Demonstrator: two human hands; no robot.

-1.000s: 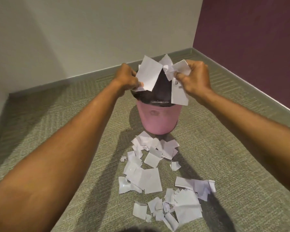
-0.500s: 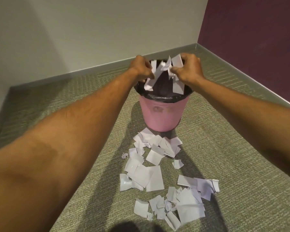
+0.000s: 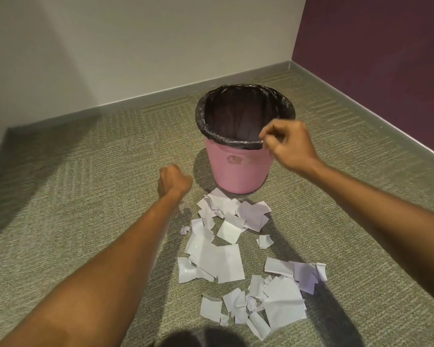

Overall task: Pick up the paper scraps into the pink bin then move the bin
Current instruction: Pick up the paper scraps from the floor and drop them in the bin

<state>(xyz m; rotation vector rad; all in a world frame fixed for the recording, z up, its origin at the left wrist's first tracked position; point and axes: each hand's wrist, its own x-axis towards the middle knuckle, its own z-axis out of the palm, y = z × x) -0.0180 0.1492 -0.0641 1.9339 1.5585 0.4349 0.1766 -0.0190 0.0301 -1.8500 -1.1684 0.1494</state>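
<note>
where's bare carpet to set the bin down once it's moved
Bare carpet lies left of the left hand, toward the wall, and right of the pink bin along the purple wall. Crowded: the paper scraps in front of the bin.

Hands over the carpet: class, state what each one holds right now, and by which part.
Neither holds paper. The left hand is blurred and loosely curled; the right hand hovers at the pink bin's rim, fingertips together, apparently empty.

Pink bin [image 3: 241, 169] upright on carpet [image 3: 85, 196], paper scraps [image 3: 226, 261] before it, both hands empty
</note>
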